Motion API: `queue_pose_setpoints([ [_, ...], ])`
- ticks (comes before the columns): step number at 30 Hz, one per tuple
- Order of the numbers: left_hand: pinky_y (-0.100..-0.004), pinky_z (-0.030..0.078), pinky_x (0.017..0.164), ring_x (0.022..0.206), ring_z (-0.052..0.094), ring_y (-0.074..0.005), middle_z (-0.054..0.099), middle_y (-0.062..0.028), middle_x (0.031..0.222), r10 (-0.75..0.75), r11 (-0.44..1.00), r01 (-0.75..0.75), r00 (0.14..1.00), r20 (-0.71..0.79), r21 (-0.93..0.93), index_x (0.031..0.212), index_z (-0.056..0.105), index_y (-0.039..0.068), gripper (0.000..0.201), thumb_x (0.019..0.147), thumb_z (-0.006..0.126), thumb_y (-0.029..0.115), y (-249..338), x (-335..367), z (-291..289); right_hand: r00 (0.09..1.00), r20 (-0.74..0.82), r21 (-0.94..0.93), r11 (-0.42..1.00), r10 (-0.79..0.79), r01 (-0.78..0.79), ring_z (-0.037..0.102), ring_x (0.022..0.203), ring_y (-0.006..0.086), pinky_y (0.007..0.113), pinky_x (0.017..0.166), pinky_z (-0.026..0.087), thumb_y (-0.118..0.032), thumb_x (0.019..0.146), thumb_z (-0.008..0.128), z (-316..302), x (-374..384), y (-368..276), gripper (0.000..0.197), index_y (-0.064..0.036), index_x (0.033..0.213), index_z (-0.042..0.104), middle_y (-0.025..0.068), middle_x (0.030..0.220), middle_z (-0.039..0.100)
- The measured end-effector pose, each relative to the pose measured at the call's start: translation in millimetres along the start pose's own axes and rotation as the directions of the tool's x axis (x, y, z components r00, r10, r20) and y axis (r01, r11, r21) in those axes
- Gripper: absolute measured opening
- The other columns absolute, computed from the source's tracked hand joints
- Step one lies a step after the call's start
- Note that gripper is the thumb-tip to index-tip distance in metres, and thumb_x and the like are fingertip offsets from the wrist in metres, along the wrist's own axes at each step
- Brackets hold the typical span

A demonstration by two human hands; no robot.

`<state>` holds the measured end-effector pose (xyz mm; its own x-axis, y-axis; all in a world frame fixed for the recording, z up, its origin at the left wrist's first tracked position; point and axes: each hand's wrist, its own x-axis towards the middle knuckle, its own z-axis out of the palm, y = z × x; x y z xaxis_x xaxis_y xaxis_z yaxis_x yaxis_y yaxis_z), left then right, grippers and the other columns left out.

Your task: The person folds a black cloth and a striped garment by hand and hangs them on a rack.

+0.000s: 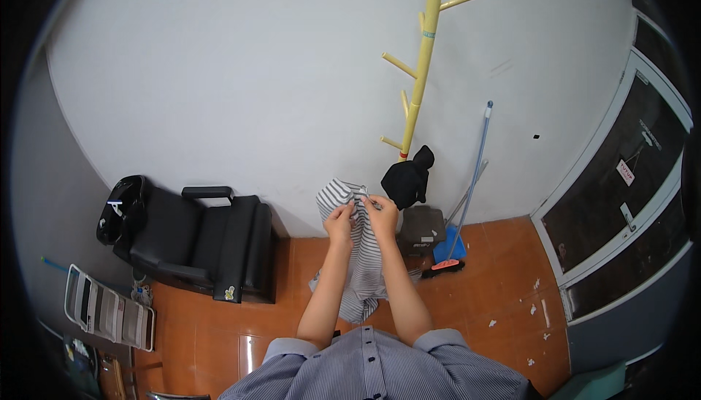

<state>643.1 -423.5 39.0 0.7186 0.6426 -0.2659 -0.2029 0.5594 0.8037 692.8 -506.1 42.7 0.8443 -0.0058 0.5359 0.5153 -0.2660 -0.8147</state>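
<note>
A grey-and-white striped cloth hangs in front of me, its lower part spreading toward the floor between my forearms. My left hand is closed on its upper part, fingers pinching the fabric. Close by on the right, my right hand pinches the top edge beside it. The upper left corner of the cloth folds over above my left hand. What kind of garment or cover it is I cannot tell. A small pale detail shows at the right fingertips, too small to make out.
A yellow coat stand with a black item low on it stands by the wall. Right of my hands are a dark bin, a blue dustpan and a broom. A black salon wash chair stands left; a glass door is right.
</note>
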Motion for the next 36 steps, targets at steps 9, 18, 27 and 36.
queue_pose_setpoints([
  [9,-0.0202,0.044,0.057,0.064,0.051,-0.0057,0.055,0.0020,0.074,-0.065,0.998,0.067,0.994,0.085,-0.011,0.082,0.060,0.007,0.010,0.086,0.064,0.015,-9,-9,-6,0.993,0.081,-0.086,0.993,0.090,-0.083,0.060,0.063,0.0232,0.030,0.059,0.046,-0.019,0.073,0.074,2,-11,-14,0.023,0.0002,0.083,0.068,0.0094,0.077,0.066],
  [18,-0.0214,0.048,0.061,0.062,0.049,-0.0063,0.049,0.0034,0.068,-0.119,0.985,0.135,0.982,0.146,-0.105,0.078,0.059,0.007,0.011,0.086,0.062,0.013,0,-26,-1,0.982,0.087,0.000,0.986,-0.168,0.169,0.058,0.060,0.0224,0.030,0.054,0.044,-0.014,0.071,0.074,2,6,-10,0.017,0.0000,0.076,0.066,0.0091,0.074,0.063],
  [27,-0.0249,0.050,0.067,0.067,0.050,-0.0092,0.049,0.0006,0.075,-0.141,0.972,0.169,0.975,0.170,-0.163,0.084,0.057,0.006,0.009,0.088,0.059,0.014,5,-26,-3,0.969,0.181,0.079,0.985,-0.167,0.155,0.056,0.060,0.0166,0.028,0.052,0.040,-0.014,0.073,0.073,-4,5,-17,0.015,-0.0009,0.078,0.067,0.0068,0.072,0.062],
  [36,-0.0293,0.050,0.068,0.078,0.054,-0.0161,0.051,-0.0050,0.084,-0.121,0.972,0.147,0.982,0.145,-0.183,0.096,0.055,0.000,0.015,0.090,0.053,0.014,11,-30,2,0.879,0.459,0.163,0.985,-0.130,0.060,0.062,0.081,0.0285,0.033,0.073,0.048,-0.010,0.075,0.067,-17,5,-14,0.024,0.0051,0.093,0.064,0.0157,0.089,0.063],
])
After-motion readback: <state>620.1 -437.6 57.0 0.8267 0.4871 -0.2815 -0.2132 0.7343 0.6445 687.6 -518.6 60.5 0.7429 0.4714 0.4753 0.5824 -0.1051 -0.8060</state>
